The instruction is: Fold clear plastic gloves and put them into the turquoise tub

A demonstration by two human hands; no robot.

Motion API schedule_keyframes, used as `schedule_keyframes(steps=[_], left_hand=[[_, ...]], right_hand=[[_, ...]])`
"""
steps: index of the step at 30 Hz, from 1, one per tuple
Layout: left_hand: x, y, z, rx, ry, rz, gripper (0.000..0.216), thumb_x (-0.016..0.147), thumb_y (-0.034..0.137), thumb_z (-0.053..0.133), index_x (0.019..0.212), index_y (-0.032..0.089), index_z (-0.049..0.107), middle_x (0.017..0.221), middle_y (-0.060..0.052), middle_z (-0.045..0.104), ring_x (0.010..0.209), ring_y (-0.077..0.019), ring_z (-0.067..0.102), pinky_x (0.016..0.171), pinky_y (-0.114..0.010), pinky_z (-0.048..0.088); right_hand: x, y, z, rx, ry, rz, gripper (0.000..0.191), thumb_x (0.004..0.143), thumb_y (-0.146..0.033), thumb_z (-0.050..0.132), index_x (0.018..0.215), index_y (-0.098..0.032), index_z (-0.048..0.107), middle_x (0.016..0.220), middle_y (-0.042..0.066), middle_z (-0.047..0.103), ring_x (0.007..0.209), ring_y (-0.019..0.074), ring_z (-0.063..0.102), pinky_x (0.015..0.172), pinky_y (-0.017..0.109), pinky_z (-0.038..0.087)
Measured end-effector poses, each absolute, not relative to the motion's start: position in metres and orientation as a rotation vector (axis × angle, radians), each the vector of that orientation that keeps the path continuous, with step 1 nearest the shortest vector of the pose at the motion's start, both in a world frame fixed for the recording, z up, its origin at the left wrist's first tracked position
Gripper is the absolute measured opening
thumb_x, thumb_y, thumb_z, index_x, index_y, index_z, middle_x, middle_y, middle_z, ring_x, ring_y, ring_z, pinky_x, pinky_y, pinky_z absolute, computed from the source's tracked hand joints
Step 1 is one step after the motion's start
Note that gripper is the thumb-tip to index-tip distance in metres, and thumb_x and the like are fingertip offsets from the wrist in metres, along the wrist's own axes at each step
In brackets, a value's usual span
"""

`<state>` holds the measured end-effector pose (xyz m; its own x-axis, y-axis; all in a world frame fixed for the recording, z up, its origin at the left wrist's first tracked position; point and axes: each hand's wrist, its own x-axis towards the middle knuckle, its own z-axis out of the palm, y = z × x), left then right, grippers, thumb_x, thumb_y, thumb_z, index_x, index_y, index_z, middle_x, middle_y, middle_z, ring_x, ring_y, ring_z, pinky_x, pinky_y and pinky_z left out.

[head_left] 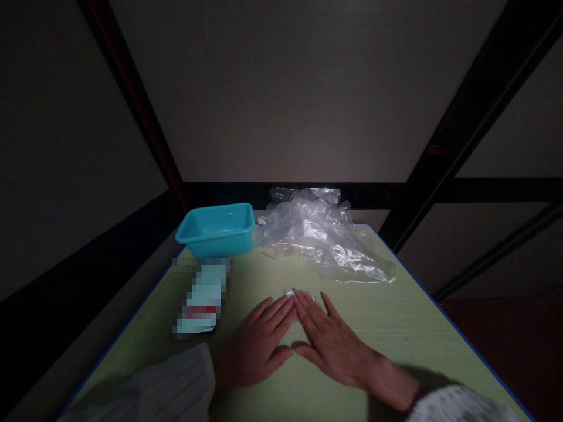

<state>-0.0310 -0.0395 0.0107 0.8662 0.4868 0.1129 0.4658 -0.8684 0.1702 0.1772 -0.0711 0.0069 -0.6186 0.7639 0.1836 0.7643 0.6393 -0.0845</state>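
Observation:
Flat on the table point(396, 328), my left hand point(264, 343) and my right hand point(332, 337) meet at the fingertips. Both have their fingers stretched out, and neither grips anything. Under the fingertips lies a small piece of clear, shiny plastic point(289, 292), mostly covered by my hands, so its kind cannot be made out. Beyond the hands, a crumpled heap of clear plastic bags or film point(316, 228) spreads over the far part of the table.
A blue plastic basket point(224, 246) stands at the far left. Nearer on the left lies a pale green packet-like item point(204, 293) with a red band, blurred out. Wall panels point(290, 105) and dark beams point(457, 111) rise behind the table.

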Motion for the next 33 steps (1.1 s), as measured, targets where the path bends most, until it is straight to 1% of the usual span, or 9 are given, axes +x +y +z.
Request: schedule_keyframes(steps=[5, 9, 12, 15, 18, 21, 26, 33], left_hand=[[-0.032, -0.039, 0.009, 2.891, 0.744, 0.269, 0.069, 0.088, 0.026, 0.048, 0.143, 0.014, 0.009, 0.149, -0.015, 0.02, 0.137, -0.0264, 0.016, 0.11, -0.047, 0.02], [-0.03, -0.038, 0.01, 2.856, 0.768, 0.34, 0.072, 0.086, 0.024, 0.047, 0.143, 0.013, 0.005, 0.149, -0.015, 0.021, 0.137, -0.0255, 0.016, 0.11, -0.045, 0.021], [-0.028, -0.038, 0.014, 2.858, 0.775, 0.305, 0.07, 0.085, 0.023, 0.048, 0.142, 0.011, 0.011, 0.148, -0.016, 0.022, 0.137, -0.0252, 0.016, 0.11, -0.044, 0.022], [-0.027, -0.038, 0.018, 2.872, 0.784, 0.248, 0.067, 0.084, 0.023, 0.049, 0.141, 0.009, 0.018, 0.148, -0.016, 0.023, 0.137, -0.0257, 0.016, 0.11, -0.043, 0.021], [-0.028, -0.037, 0.017, 2.893, 0.801, 0.228, 0.064, 0.085, 0.025, 0.049, 0.14, 0.009, 0.022, 0.149, -0.016, 0.021, 0.137, -0.0277, 0.014, 0.111, -0.046, 0.019], [-0.028, -0.037, 0.016, 2.918, 0.82, 0.188, 0.061, 0.086, 0.028, 0.049, 0.138, 0.008, 0.026, 0.149, -0.017, 0.02, 0.137, -0.0304, 0.012, 0.11, -0.049, 0.019], [-0.028, -0.038, 0.016, 2.935, 0.84, 0.142, 0.059, 0.086, 0.028, 0.049, 0.138, 0.008, 0.028, 0.148, -0.018, 0.02, 0.137, -0.0313, 0.012, 0.11, -0.05, 0.019], [-0.026, -0.038, 0.021, 2.943, 0.852, 0.079, 0.059, 0.085, 0.027, 0.05, 0.136, 0.006, 0.031, 0.147, -0.02, 0.021, 0.137, -0.0322, 0.015, 0.108, -0.049, 0.022]], right_hand=[[0.177, -0.071, 0.006, -1.257, -2.649, 0.031, 0.069, 0.094, -0.049, 0.031, 0.144, -0.008, 0.008, 0.145, 0.021, 0.024, 0.135, 0.0289, 0.02, 0.106, 0.057, 0.023], [0.177, -0.071, 0.008, -1.282, -2.673, 0.085, 0.068, 0.094, -0.049, 0.029, 0.144, -0.007, 0.01, 0.145, 0.021, 0.022, 0.136, 0.0297, 0.019, 0.105, 0.058, 0.023], [0.177, -0.07, 0.01, -1.281, -2.695, 0.105, 0.068, 0.094, -0.05, 0.028, 0.143, -0.005, 0.015, 0.145, 0.022, 0.021, 0.135, 0.0314, 0.019, 0.104, 0.06, 0.023], [0.177, -0.07, 0.01, -1.273, -2.684, 0.085, 0.069, 0.093, -0.052, 0.03, 0.144, -0.007, 0.015, 0.145, 0.022, 0.021, 0.135, 0.0311, 0.019, 0.105, 0.059, 0.023], [0.178, -0.07, 0.008, -1.264, -2.678, 0.062, 0.07, 0.093, -0.052, 0.03, 0.144, -0.007, 0.015, 0.145, 0.022, 0.022, 0.136, 0.0303, 0.019, 0.105, 0.058, 0.023], [0.179, -0.069, 0.006, -1.262, -2.677, 0.04, 0.071, 0.092, -0.055, 0.03, 0.143, -0.007, 0.018, 0.145, 0.022, 0.022, 0.135, 0.0317, 0.019, 0.104, 0.058, 0.024], [0.179, -0.069, 0.002, -1.258, -2.67, 0.012, 0.071, 0.091, -0.056, 0.031, 0.143, -0.008, 0.019, 0.145, 0.021, 0.022, 0.135, 0.0327, 0.018, 0.103, 0.059, 0.024], [0.178, -0.068, 0.008, -1.275, -2.683, 0.081, 0.071, 0.09, -0.058, 0.03, 0.142, -0.009, 0.024, 0.145, 0.022, 0.025, 0.135, 0.0332, 0.021, 0.103, 0.06, 0.023]])
